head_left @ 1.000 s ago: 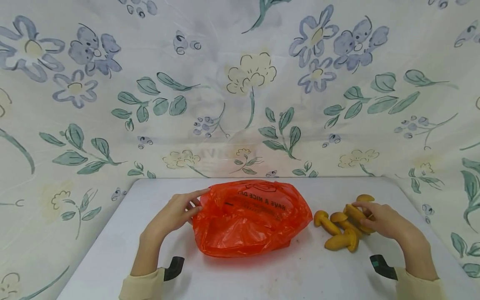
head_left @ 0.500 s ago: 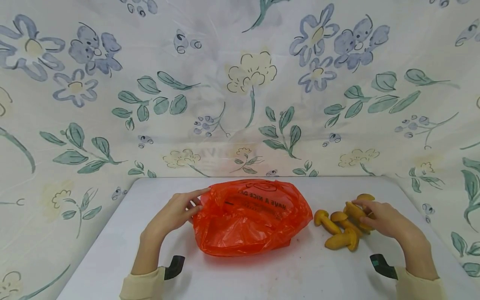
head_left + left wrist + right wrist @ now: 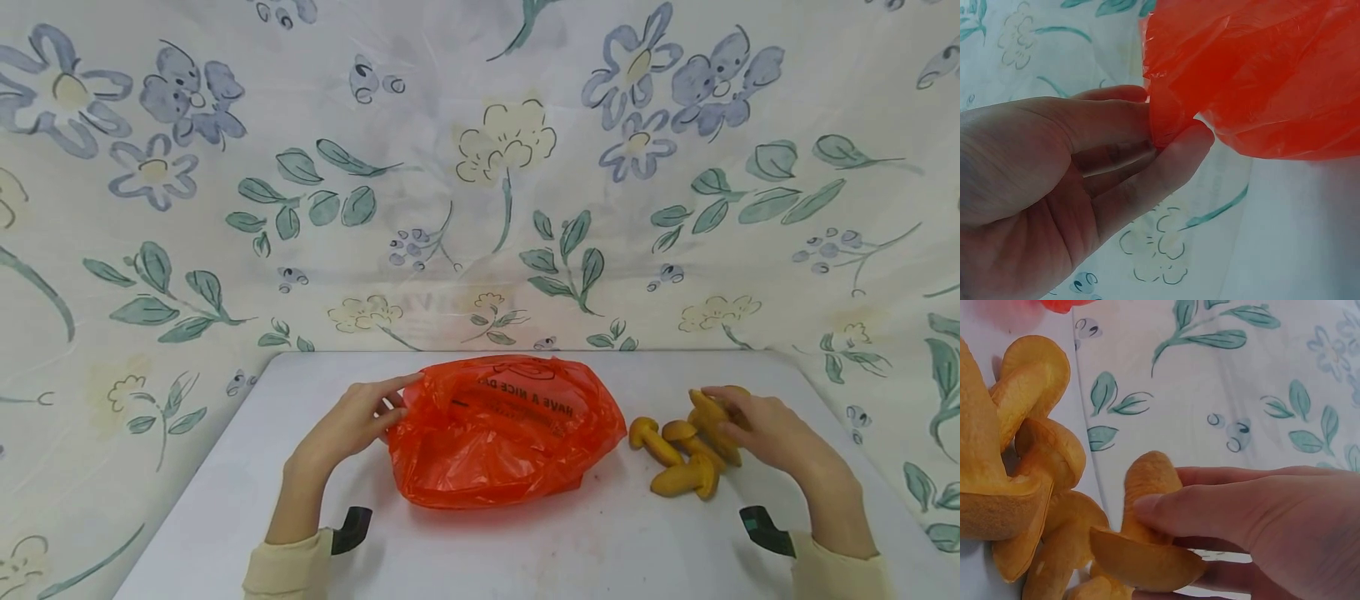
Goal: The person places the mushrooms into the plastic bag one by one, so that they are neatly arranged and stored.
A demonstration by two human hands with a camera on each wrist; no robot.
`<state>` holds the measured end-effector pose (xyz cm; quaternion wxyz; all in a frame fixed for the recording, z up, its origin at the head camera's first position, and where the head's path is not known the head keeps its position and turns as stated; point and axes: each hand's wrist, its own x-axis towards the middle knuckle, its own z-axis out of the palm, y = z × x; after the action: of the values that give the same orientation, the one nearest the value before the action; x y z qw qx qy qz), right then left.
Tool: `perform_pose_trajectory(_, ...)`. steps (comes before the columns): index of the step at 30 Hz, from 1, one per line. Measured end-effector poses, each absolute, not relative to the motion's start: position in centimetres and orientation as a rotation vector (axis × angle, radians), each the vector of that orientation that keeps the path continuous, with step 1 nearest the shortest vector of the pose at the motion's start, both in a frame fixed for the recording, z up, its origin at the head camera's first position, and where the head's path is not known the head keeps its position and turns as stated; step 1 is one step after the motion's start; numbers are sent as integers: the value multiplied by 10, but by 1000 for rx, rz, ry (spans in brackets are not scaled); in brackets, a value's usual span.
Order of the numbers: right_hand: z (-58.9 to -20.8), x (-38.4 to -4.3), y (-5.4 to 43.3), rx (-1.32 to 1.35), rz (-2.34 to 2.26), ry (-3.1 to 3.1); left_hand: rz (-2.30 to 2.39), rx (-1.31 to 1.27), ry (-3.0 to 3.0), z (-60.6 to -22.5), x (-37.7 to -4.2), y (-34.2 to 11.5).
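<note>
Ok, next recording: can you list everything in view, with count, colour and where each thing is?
table: 1, white, under everything
cloth: count unclear, white with blue, green and yellow plant print, behind and beside the table
plastic bag: 1, red with dark lettering, middle of the table
loose mushrooms: at least four, overlapping so exact count unclear, yellow-brown, right of the bag
held mushroom: 1, yellow-brown, in the grip of the right hand
curved pieces: 2, black, one at each sleeve's inner side
sleeves: 2, cream, bottom edge of the head view
left hand: 1, bare, pinching the bag's left edge
right hand: 1, bare, at the mushrooms
</note>
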<state>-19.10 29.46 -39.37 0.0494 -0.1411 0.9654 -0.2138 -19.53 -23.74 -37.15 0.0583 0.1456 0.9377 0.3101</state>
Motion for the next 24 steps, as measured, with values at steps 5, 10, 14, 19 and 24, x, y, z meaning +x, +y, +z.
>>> perform_pose_trajectory(5,-391,-192,291,-418,-637,2980,935,436,2839,-371,-196,-237)
perform_pose_trajectory(10,-388,-191,284,-404,-643,3004,941,436,2831,-371,-195,-237)
perform_pose_trajectory(14,-387,-191,277,-391,-674,3001,949,441,2831,-370,-195,-237)
perform_pose_trajectory(19,-386,-191,266,-366,-686,2978,953,443,2828,-370,-195,-237)
perform_pose_trajectory(24,-388,-192,259,-435,-640,3025,957,451,2828,-370,-195,-237)
